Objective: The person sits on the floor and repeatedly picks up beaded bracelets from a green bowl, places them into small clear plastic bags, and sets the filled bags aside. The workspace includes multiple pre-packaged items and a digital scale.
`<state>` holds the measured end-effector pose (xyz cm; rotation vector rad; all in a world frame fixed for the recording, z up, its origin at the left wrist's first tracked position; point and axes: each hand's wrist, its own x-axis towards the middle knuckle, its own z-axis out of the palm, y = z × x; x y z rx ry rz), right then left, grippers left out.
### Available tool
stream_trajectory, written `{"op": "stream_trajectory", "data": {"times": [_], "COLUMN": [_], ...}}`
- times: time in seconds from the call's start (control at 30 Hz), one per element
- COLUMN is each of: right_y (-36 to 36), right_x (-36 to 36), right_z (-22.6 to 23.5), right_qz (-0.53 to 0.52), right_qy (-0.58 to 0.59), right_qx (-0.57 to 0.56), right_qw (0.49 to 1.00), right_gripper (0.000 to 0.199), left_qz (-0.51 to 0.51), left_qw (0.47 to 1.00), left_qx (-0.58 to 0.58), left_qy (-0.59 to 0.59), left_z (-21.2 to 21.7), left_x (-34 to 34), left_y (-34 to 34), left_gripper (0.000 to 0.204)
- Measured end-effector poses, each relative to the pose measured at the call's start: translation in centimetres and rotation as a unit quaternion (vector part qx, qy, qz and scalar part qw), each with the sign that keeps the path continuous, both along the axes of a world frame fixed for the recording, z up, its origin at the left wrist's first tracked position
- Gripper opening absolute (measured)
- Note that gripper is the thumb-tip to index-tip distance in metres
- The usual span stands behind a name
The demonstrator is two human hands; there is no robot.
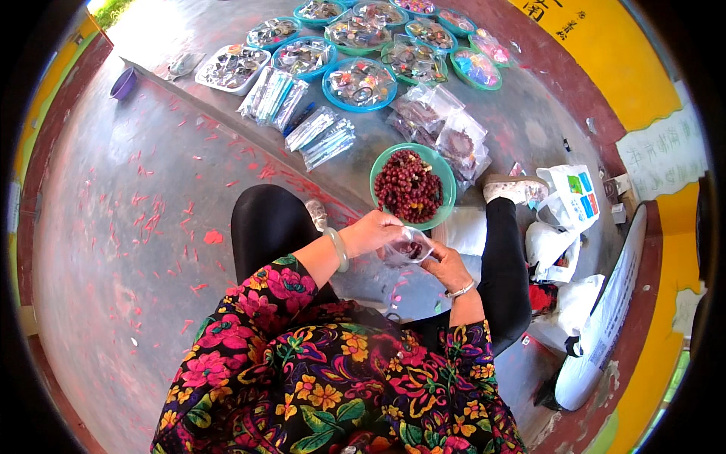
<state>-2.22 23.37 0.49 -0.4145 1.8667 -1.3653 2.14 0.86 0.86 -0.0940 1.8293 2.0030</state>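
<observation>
A small clear plastic bag (396,254) is held between my two hands, its mouth spread wide, with some dark red beads (412,247) showing inside. My left hand (372,231), with a pale bangle at the wrist, is closed on the bag's left edge. On the other side, my right hand (448,266) pinches the right edge between thumb and fingers. Just beyond the bag stands a green basin (448,191) heaped with dark red bead strings (408,185). Exactly how the left fingertips grip the bag is partly hidden.
Farther off, blue basins (363,106) and a white tray (228,91) hold bagged small goods. Bundles of packaged sticks (321,138) and bagged bracelets (460,144) lie nearer. White bags (556,253) stand right of my leg. A purple basin (123,84) sits far left; red scraps litter the floor.
</observation>
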Motion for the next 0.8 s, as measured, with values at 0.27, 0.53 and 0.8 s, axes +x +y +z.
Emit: {"op": "stream_trajectory", "data": {"times": [0.27, 0.53, 0.8], "right_y": [0.3, -0.2, -2.8], "right_x": [-0.1, -0.2, -0.6], "right_z": [-1.4, 2.7, 8.2], "right_qz": [-0.097, -0.145, -0.336], "right_qy": [0.111, 0.250, -0.062], "right_qx": [-0.067, -0.079, -0.347], "right_qw": [0.987, 0.954, 0.874], "right_gripper": [0.023, 0.015, 0.022], "left_qz": [0.004, 0.061, -0.046], "left_qw": [0.999, 0.985, 0.964], "left_qx": [-0.034, 0.143, 0.258], "left_qy": [0.022, 0.070, 0.039], "left_z": [0.5, 0.0, 0.3], "left_x": [-0.2, -0.5, -0.6], "left_y": [0.0, -0.5, 0.3], "left_gripper": [0.024, 0.032, 0.043]}}
